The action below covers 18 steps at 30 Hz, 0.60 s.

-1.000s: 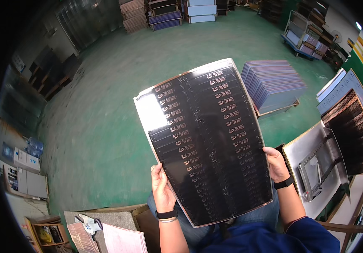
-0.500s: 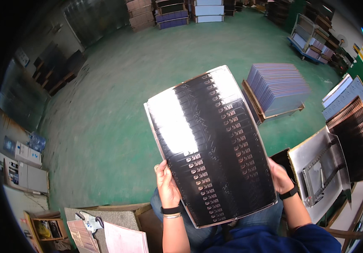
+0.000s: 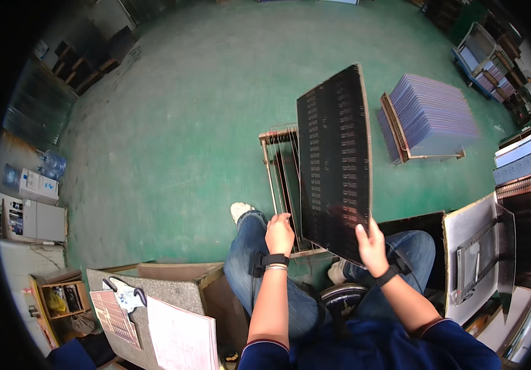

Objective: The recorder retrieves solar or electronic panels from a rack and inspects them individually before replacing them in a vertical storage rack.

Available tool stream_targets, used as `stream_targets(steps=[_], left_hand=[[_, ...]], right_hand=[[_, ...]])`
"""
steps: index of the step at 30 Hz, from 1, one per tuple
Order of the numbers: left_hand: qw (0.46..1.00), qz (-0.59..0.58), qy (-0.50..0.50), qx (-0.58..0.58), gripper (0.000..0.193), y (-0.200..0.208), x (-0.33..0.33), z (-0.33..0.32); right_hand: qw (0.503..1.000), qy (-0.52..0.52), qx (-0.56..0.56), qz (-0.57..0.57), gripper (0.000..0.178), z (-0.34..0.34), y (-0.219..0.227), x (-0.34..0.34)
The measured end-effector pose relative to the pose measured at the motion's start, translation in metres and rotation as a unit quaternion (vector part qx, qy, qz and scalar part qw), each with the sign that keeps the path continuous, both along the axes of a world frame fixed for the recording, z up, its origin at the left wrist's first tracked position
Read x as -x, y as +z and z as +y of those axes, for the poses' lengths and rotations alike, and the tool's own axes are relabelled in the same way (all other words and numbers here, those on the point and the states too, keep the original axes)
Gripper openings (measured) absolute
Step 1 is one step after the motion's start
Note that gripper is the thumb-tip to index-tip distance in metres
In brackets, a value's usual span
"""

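A large, thin dark panel (image 3: pixel 333 160) with rows of small repeated patterns stands tilted in front of me. My right hand (image 3: pixel 371 248) grips its lower right edge, thumb on the face toward me. Behind the panel and to its left, a slotted metal rack (image 3: pixel 270 169) rests on the floor between my feet, with several dark panels upright in it. The fingers of my left hand (image 3: pixel 279 235) are closed around the rack's near left rail, apart from the held panel. Much of the rack is hidden by that panel.
To the right, a second rack (image 3: pixel 395 126) holds many bluish panels (image 3: pixel 441 117). A metal-faced board (image 3: pixel 472 259) leans close by my right knee. At my left stands a grey-topped table (image 3: pixel 185 290) with paper sheets (image 3: pixel 182 336) and a cloth glove (image 3: pixel 127 296). A loaded cart (image 3: pixel 478 68) stands farther right.
The panel has turned from a broad, glaring face to a steeper tilt and moved right. My left hand has let go of it and closed on the rack, which is now visible.
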<state>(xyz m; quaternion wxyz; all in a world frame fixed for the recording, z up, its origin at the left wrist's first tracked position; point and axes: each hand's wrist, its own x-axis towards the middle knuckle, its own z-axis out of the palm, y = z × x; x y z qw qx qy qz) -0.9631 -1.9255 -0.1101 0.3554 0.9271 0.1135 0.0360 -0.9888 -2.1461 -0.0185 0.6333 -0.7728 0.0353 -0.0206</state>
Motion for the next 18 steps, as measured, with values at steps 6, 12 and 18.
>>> stream_targets(steps=[6,12,18], left_hand=[[0.994,0.045,0.002,-0.096,0.019,-0.034,0.001,-0.013],[0.991,0.045,0.003,-0.123,0.021,-0.055,0.0,-0.022],[0.982,0.089,0.003,-0.167,0.027,-0.069,0.004,-0.031]], right_hand=[[0.998,0.003,0.034,0.048,0.046,0.044,-0.035,0.012],[0.999,0.021,0.035,-0.008,0.051,0.047,-0.023,-0.008],[0.993,0.078,-0.05,0.076,0.064,0.064,-0.037,-0.043]])
